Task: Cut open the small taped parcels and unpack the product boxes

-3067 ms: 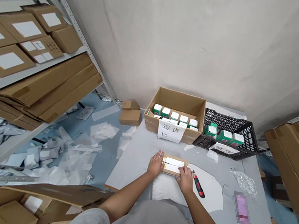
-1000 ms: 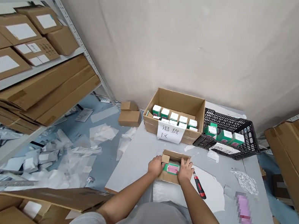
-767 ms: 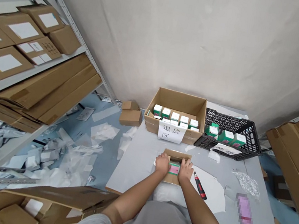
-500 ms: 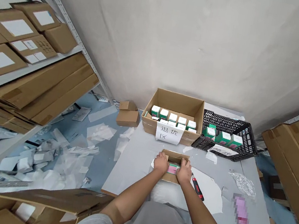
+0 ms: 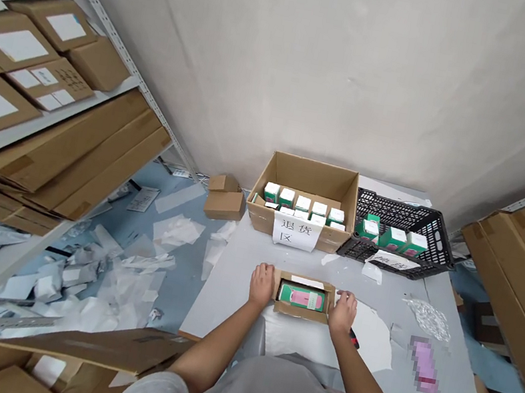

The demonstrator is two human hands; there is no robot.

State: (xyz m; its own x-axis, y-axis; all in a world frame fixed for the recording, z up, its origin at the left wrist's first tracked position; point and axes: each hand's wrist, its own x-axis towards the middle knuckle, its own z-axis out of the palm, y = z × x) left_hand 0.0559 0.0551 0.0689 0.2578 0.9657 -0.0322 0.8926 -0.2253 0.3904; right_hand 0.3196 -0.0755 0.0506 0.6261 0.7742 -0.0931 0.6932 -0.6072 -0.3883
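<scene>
Our left hand (image 5: 262, 284) and right hand (image 5: 342, 311), held apart, flank a small cardboard carton (image 5: 298, 310) with a green-and-pink product box (image 5: 302, 296) lying inside, on a grey table (image 5: 224, 298).

Single head cam aims fwd & down from close above at L hand (image 5: 262, 284) & R hand (image 5: 342, 311).
</scene>
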